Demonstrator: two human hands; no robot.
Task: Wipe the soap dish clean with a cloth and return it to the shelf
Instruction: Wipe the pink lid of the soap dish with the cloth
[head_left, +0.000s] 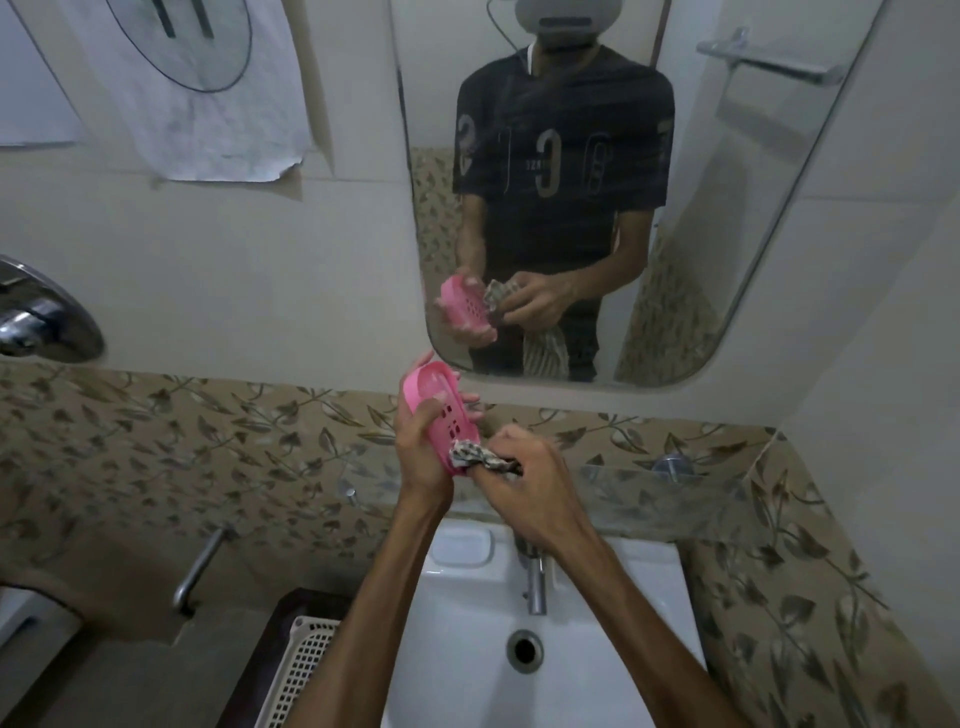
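One pink oval plastic soap dish (441, 415), smooth, with slotted drain holes, is held tilted above the white ceramic basin (467, 597). Left hand (423, 452) grasps its near rim, thumb inside, fingers behind. One crumpled patterned grey-and-white cloth (480, 456) touches the dish's lower end, pinched in the curled right hand (524, 488). Both forearms extend forward. One clear glass shelf (649, 488) sits behind.
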